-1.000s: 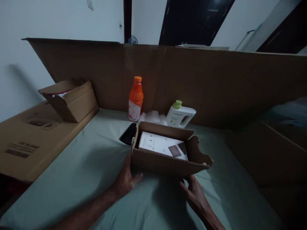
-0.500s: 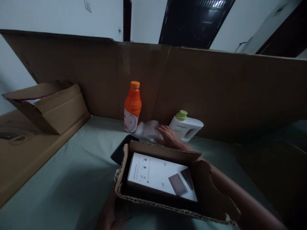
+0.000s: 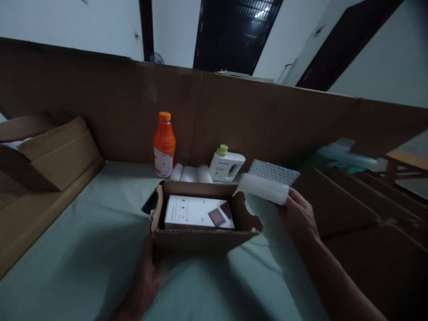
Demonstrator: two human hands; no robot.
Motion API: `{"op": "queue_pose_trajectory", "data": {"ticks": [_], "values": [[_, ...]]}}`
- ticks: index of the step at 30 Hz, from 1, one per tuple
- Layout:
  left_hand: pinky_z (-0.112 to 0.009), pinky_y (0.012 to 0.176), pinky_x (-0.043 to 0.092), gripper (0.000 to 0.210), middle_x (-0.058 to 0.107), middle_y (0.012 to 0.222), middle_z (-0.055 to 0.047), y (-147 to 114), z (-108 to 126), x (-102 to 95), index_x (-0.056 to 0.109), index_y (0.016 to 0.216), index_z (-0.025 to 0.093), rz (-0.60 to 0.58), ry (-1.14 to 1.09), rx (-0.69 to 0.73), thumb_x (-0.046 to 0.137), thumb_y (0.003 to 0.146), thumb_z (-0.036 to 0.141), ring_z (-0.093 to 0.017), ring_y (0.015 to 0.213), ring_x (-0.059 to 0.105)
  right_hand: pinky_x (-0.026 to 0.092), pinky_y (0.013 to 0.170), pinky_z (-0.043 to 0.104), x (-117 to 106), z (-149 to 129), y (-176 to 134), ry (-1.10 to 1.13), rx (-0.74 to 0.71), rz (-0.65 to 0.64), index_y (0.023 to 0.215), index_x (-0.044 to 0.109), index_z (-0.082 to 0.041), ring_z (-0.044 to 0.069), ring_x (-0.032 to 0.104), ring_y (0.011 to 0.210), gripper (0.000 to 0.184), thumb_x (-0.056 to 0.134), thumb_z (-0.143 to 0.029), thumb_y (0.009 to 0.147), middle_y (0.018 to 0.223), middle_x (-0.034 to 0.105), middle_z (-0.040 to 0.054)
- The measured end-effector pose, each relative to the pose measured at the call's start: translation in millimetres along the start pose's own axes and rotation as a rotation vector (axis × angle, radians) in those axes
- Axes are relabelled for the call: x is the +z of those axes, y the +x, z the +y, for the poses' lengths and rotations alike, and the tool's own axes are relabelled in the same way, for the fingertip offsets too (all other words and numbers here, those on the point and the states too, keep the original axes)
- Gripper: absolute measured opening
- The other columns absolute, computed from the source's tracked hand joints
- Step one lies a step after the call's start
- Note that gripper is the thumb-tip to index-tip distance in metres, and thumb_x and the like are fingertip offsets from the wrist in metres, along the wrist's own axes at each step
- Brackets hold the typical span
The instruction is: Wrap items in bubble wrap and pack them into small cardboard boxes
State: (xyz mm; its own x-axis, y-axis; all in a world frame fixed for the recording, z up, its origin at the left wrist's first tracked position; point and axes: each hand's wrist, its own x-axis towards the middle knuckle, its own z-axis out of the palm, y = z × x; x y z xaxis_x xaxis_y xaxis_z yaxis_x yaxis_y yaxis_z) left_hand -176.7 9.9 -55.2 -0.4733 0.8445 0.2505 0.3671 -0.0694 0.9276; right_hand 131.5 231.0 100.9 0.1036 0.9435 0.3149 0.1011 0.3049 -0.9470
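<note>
My right hand is closed on the edge of a folded piece of bubble wrap, holding it up to the right of an open cardboard box. Inside that box lies a white printed carton with brown squares on its top. My left hand, somewhat blurred, grips the box at its near left corner; some of the fingers are hidden. A dark flat object shows partly from behind the box's left side.
Behind the box stand an orange bottle and a white jug with a green cap. More bubble wrap lies between them. A cardboard wall runs along the back; another open box is at the left.
My right hand has come from behind the box out to the right, now with bubble wrap in it. The cardboard box appears farther off and more level, and the view has turned right.
</note>
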Motion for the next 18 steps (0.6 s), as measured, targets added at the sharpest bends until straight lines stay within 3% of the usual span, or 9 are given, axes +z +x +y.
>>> {"op": "queue_pose_trajectory", "data": {"ticks": [3,6,9,13,16,18], "values": [[-0.054,0.122,0.029,0.073,0.038,0.157,-0.012,-7.6,25.1,-13.4,0.029,0.155,0.028,0.131,0.135,0.168,0.063,0.09,0.03,-0.034,0.147,0.035,0.05,0.048,0.024,-57.3,8.2,-71.8,0.032,0.168,0.111,0.073,0.064,-0.022,0.019,0.066,0.06,0.036,0.087,-0.041,0.053,0.064,0.067,-0.0007],[-0.053,0.124,0.025,0.076,0.03,0.162,-0.007,-30.5,67.2,-25.5,0.029,0.155,0.033,0.166,0.189,0.34,0.065,0.088,0.024,-0.033,0.15,0.029,0.054,0.052,0.027,-80.2,15.9,-142.9,0.043,0.318,0.052,0.074,0.063,-0.022,0.025,0.072,0.073,0.04,0.09,-0.042,0.053,0.077,0.074,0.0056],[-0.052,0.122,0.029,0.069,0.039,0.157,-0.007,-50.9,103.6,-23.1,0.037,0.151,0.034,-0.034,0.167,0.412,0.064,0.088,0.023,-0.032,0.147,0.036,0.057,0.067,0.032,-66.4,16.1,-193.5,0.086,0.311,-0.192,0.077,0.066,-0.022,0.029,0.072,0.097,0.037,0.082,-0.054,0.069,0.104,0.076,0.0119],[-0.051,0.114,0.041,0.075,0.052,0.147,-0.015,-55.7,109.1,0.4,0.04,0.15,0.022,-0.412,0.087,0.095,0.07,0.083,0.035,-0.033,0.136,0.05,0.055,0.091,0.041,-20.8,12.1,-221.0,0.133,0.224,-0.53,0.089,0.073,-0.022,0.029,0.069,0.108,0.041,0.071,-0.062,0.081,0.117,0.074,0.013],[-0.044,0.109,0.045,0.058,0.064,0.134,-0.013,-52.3,93.9,12.4,0.061,0.132,0.021,-0.64,0.013,0.002,0.073,0.077,0.032,-0.03,0.126,0.058,0.055,0.087,0.038,1.8,13.9,-228.0,0.125,0.292,-0.587,0.094,0.073,-0.021,0.028,0.068,0.105,0.042,0.064,-0.061,0.087,0.116,0.074,0.0122],[-0.039,0.103,0.048,0.036,0.07,0.121,-0.011,-51.5,87.5,13.9,0.072,0.112,0.019,-0.683,-0.03,-0.013,0.068,0.079,0.031,-0.027,0.116,0.063,0.056,0.082,0.035,3.6,18.4,-230.4,0.108,0.369,-0.574,0.098,0.073,-0.02,0.026,0.069,0.099,0.041,0.063,-0.059,0.088,0.109,0.075,0.0104]]}}
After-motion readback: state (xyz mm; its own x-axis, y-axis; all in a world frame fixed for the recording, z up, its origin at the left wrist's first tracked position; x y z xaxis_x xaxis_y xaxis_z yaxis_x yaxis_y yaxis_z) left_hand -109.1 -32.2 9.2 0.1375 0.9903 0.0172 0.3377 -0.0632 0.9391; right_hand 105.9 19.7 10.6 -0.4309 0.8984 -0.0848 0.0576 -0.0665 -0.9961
